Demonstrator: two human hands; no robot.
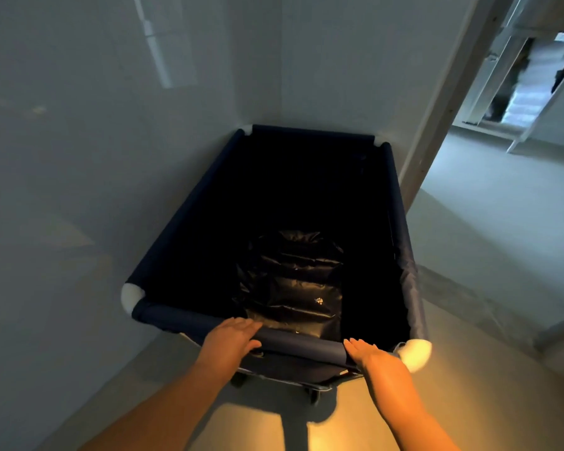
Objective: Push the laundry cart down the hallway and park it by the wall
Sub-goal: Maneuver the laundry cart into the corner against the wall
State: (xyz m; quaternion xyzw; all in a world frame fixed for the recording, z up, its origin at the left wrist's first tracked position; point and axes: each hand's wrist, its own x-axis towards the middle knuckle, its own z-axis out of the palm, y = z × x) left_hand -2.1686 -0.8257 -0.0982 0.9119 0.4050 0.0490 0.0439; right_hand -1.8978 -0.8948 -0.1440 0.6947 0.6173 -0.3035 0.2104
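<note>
The laundry cart [189,203] is a dark blue fabric bin with white corner pieces, standing in the corner where two pale walls meet. Its left side runs along the left wall [79,157] and its far end touches the back wall. A dark shiny padded item [293,281] lies in its bottom. My left hand [232,336] rests over the near rim bar, fingers laid flat across it. My right hand [368,353] lies on the same bar near the right white corner, fingers straight and not wrapped around it.
A door frame post [443,102] stands right of the cart's far end. Past it an open room with pale floor [489,203] and a staircase [521,96] shows. A floor threshold strip [463,297] runs along the right.
</note>
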